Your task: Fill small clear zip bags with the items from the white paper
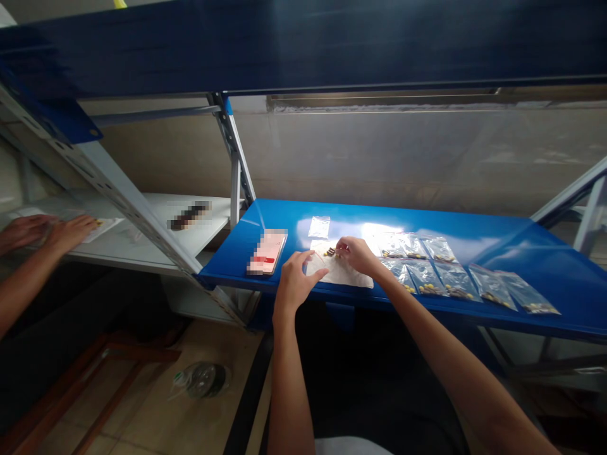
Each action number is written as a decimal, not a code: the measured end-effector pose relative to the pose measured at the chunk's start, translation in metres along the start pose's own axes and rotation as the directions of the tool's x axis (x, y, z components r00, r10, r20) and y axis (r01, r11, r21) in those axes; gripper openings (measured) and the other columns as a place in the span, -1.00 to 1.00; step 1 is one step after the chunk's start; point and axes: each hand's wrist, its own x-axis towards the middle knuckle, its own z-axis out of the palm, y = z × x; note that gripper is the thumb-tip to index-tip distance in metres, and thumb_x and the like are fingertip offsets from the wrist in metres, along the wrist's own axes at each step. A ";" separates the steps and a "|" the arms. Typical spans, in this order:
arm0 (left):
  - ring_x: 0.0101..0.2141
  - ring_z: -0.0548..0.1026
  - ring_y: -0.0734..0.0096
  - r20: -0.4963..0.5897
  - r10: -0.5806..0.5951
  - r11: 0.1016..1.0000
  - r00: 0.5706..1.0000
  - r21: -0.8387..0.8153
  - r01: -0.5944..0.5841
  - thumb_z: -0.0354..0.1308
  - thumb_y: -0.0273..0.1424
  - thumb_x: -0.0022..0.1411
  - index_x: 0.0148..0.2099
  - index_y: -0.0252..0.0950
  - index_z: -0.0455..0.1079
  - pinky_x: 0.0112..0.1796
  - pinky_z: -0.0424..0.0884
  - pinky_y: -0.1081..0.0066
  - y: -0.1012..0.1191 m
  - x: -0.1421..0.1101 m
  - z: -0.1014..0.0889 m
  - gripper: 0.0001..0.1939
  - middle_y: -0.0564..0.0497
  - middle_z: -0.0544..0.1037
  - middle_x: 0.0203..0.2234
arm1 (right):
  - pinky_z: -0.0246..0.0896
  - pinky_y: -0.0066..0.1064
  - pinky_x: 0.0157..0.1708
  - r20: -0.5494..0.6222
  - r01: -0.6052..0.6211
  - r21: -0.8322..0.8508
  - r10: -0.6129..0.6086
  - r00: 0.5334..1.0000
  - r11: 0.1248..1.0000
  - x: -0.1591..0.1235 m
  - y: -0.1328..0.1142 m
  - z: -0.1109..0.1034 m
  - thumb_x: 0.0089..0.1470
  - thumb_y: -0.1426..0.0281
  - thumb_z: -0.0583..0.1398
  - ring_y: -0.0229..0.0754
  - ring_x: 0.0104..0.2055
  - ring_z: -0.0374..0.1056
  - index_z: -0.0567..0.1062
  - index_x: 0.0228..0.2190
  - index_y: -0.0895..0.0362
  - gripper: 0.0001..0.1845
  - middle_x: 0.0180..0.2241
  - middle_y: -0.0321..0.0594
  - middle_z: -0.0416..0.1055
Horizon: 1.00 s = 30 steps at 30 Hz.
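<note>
A white sheet [348,277], paper or cloth, lies on the blue shelf top [303,215] in front of me. Small dark brown and yellow pieces [331,251] rest on its upper part. My left hand [294,278] is at the sheet's left edge, thumb and fingers apart, and I see nothing in its grasp. Over the sheet, beside the pieces, my right hand [356,254] has its fingertips pinched together; whatever they hold is too small to make out. Just behind the sheet lies a small clear bag [319,226] with whitish contents.
Several clear bags [429,278] of brown and yellow pieces lie to the right. A pink phone [270,251] is at left. Overhead runs a blue beam [303,47]. A co-worker's hands [71,230] are over the neighbouring white shelf [147,249]. A plastic bottle [203,379] is on the floor.
</note>
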 end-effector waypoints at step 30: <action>-0.10 0.60 0.17 0.165 -0.197 0.891 0.967 -0.382 0.246 0.44 -0.07 0.09 0.08 -0.22 0.51 -0.12 0.51 0.28 0.010 0.002 -0.003 -0.44 -0.12 0.64 -0.10 | 0.21 -0.39 -0.32 0.021 0.056 -0.011 -0.056 0.998 0.998 -0.013 -0.011 -0.030 0.18 0.55 0.21 -0.15 -0.35 0.42 0.65 -0.29 0.16 -0.80 -0.31 -0.11 0.59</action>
